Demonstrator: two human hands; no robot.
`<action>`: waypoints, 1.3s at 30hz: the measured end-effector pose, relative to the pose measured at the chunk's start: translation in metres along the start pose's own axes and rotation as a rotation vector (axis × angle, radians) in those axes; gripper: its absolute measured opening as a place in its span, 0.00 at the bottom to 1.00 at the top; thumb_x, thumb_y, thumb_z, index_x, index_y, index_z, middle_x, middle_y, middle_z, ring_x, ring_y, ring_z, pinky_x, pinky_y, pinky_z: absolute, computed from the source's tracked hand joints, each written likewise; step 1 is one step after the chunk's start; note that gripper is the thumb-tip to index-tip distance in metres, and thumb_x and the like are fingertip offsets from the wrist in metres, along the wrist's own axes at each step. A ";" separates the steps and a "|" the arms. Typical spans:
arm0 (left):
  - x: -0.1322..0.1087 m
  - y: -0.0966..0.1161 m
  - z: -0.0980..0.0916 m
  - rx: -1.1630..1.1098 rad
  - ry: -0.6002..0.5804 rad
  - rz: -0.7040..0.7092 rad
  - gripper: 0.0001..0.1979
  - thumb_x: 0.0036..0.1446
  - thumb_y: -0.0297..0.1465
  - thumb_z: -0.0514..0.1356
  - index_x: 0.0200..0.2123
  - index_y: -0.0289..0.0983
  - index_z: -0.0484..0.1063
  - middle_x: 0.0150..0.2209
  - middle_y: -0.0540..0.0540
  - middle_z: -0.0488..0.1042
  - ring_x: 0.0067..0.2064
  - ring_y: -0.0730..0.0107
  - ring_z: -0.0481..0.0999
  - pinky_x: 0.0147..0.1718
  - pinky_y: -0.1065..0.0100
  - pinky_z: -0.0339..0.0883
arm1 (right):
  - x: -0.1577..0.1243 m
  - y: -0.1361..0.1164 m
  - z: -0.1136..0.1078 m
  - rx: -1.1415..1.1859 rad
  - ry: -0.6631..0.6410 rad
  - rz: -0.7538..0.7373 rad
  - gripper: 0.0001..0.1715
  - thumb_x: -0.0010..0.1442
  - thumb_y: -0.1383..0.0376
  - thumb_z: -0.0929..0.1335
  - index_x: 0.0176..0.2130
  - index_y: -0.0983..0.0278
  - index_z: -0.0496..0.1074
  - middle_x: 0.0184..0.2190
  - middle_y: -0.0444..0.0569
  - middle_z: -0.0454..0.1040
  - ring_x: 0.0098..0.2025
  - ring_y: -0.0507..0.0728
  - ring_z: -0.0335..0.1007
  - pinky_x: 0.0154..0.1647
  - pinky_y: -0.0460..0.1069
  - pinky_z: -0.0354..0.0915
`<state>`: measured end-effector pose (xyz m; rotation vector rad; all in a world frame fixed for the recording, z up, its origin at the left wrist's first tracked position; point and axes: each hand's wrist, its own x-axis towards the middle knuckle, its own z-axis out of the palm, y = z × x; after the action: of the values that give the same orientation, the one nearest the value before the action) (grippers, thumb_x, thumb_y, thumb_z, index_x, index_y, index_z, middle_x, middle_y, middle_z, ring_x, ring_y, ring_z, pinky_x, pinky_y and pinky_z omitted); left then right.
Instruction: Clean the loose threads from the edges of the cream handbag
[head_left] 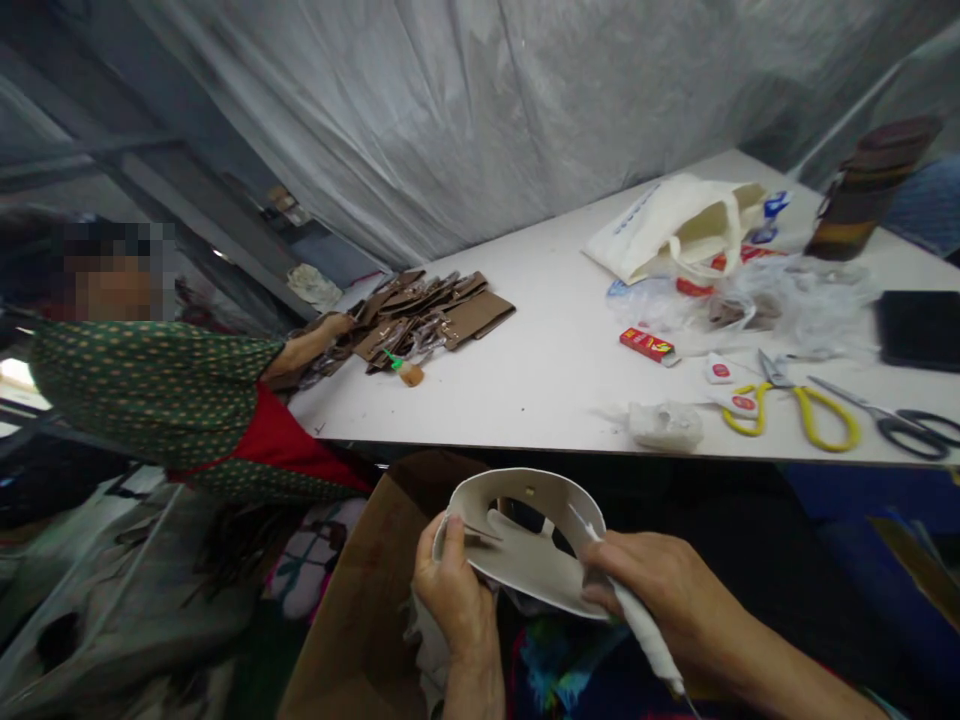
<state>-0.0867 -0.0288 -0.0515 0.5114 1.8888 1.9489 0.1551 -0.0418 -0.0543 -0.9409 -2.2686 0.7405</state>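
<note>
My left hand grips the left rim of a beige, stiff, rounded bag-like piece, thumb on the upper side. The piece is held tilted in front of me, its open mouth facing up and a large oval cut-out in its far wall. In my right hand, at the right rim of the piece, is a slim white-wrapped tool with a thin cord at its lower end. Its working tip is hidden, and some of my right fingers reach inside the rim.
A cardboard box stands below left. The white table bears brown folded pieces, a green-tipped glue bottle, a cream tote bag, yellow-handled scissors and black-handled scissors. A co-worker's arm reaches the brown pieces.
</note>
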 end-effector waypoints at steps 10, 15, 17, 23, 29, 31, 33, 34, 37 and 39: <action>0.007 -0.020 -0.014 0.058 0.005 -0.011 0.18 0.50 0.37 0.71 0.42 0.33 0.80 0.39 0.40 0.83 0.39 0.58 0.82 0.36 0.64 0.76 | 0.017 0.000 0.016 0.140 0.102 0.035 0.10 0.64 0.71 0.66 0.41 0.57 0.73 0.35 0.48 0.80 0.35 0.59 0.78 0.35 0.47 0.73; 0.004 -0.022 -0.017 0.050 -0.012 -0.030 0.18 0.51 0.33 0.71 0.45 0.33 0.79 0.41 0.40 0.83 0.42 0.58 0.82 0.38 0.64 0.76 | 0.020 -0.001 0.015 0.243 0.129 0.062 0.12 0.61 0.72 0.66 0.39 0.57 0.75 0.35 0.47 0.80 0.35 0.59 0.78 0.35 0.47 0.74; 0.003 -0.020 -0.017 0.047 -0.028 -0.054 0.19 0.51 0.33 0.71 0.46 0.34 0.78 0.41 0.41 0.83 0.41 0.59 0.82 0.38 0.65 0.76 | 0.020 -0.001 0.014 0.273 0.151 0.055 0.11 0.60 0.71 0.66 0.38 0.56 0.75 0.33 0.48 0.80 0.33 0.59 0.77 0.33 0.47 0.73; -0.005 -0.013 -0.024 0.067 -0.078 -0.085 0.22 0.51 0.33 0.70 0.50 0.35 0.76 0.42 0.42 0.82 0.40 0.60 0.81 0.38 0.65 0.74 | 0.014 0.008 0.018 0.367 0.180 0.040 0.12 0.62 0.69 0.68 0.44 0.56 0.76 0.37 0.49 0.78 0.34 0.57 0.77 0.32 0.45 0.72; -0.013 -0.008 -0.054 0.062 -0.170 0.004 0.25 0.58 0.41 0.67 0.55 0.36 0.73 0.51 0.39 0.78 0.51 0.55 0.78 0.47 0.62 0.72 | 0.007 0.028 0.024 0.395 0.206 0.171 0.04 0.67 0.63 0.69 0.44 0.57 0.71 0.35 0.43 0.73 0.33 0.54 0.74 0.34 0.44 0.69; -0.008 -0.002 -0.066 0.051 -0.111 0.103 0.23 0.58 0.43 0.66 0.54 0.37 0.74 0.48 0.42 0.78 0.50 0.58 0.77 0.49 0.63 0.71 | 0.006 0.027 0.021 0.392 0.243 0.207 0.03 0.68 0.62 0.69 0.41 0.58 0.70 0.33 0.42 0.72 0.31 0.53 0.71 0.32 0.44 0.67; -0.002 0.009 -0.074 0.084 -0.051 0.242 0.20 0.57 0.43 0.67 0.49 0.39 0.77 0.44 0.45 0.78 0.46 0.61 0.77 0.48 0.64 0.71 | 0.008 0.023 0.015 0.408 0.254 0.177 0.01 0.68 0.63 0.68 0.41 0.58 0.69 0.34 0.43 0.72 0.33 0.53 0.71 0.35 0.45 0.67; 0.001 0.017 -0.075 0.115 -0.036 0.313 0.17 0.56 0.42 0.67 0.46 0.39 0.78 0.42 0.46 0.78 0.44 0.62 0.77 0.47 0.64 0.71 | 0.009 0.020 0.012 0.423 0.245 0.141 0.01 0.69 0.65 0.67 0.41 0.59 0.69 0.36 0.44 0.72 0.34 0.54 0.71 0.37 0.45 0.67; 0.003 0.052 -0.070 0.189 -0.084 0.444 0.11 0.52 0.39 0.70 0.36 0.39 0.80 0.39 0.46 0.79 0.43 0.59 0.77 0.46 0.64 0.72 | 0.014 0.012 0.004 0.467 0.191 0.061 0.04 0.71 0.66 0.65 0.42 0.59 0.69 0.38 0.45 0.73 0.37 0.54 0.71 0.40 0.46 0.67; -0.001 0.078 -0.062 0.257 -0.165 0.554 0.07 0.52 0.36 0.70 0.34 0.40 0.82 0.39 0.45 0.79 0.44 0.57 0.78 0.48 0.62 0.72 | 0.017 0.009 0.003 0.483 0.201 0.058 0.03 0.70 0.66 0.65 0.43 0.59 0.69 0.39 0.46 0.74 0.38 0.54 0.71 0.41 0.47 0.68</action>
<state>-0.1180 -0.0847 0.0245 1.3496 2.0474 1.8914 0.1470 -0.0247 -0.0578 -0.8051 -1.7780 1.1024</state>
